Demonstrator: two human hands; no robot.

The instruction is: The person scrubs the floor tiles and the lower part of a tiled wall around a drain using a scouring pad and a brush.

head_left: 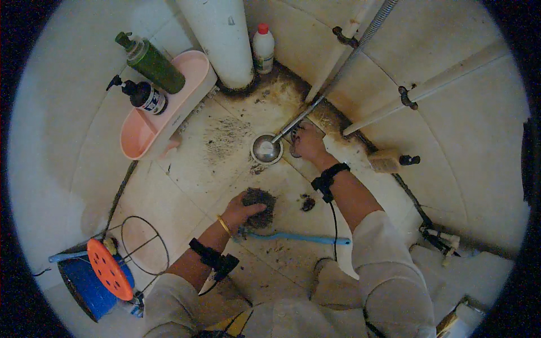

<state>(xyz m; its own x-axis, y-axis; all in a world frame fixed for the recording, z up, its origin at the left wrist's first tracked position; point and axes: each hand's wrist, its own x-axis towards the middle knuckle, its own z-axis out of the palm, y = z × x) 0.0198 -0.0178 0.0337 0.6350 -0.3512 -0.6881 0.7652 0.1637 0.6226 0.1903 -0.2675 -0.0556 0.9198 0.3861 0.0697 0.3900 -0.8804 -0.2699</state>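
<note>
On the near floor (pixel 189 205), the left hand (pixel 241 209) grasps a dark scouring pad (pixel 261 204); the right hand (pixel 310 142), whose grip I cannot tell, is beside the far drain (pixel 266 150), which dirt (pixel 226 134) might clog if swept inside.

The left hand (pixel 234 212) partly hides a dark pad (pixel 265 199); what the right hand (pixel 309 142) covers is unclear.

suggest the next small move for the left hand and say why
I'd probably slide the left hand, with its dark scrubber-like clump, up to the dark smears left of the round metal fitting: that patch of floor looks dirty and nothing lies over it.
</note>
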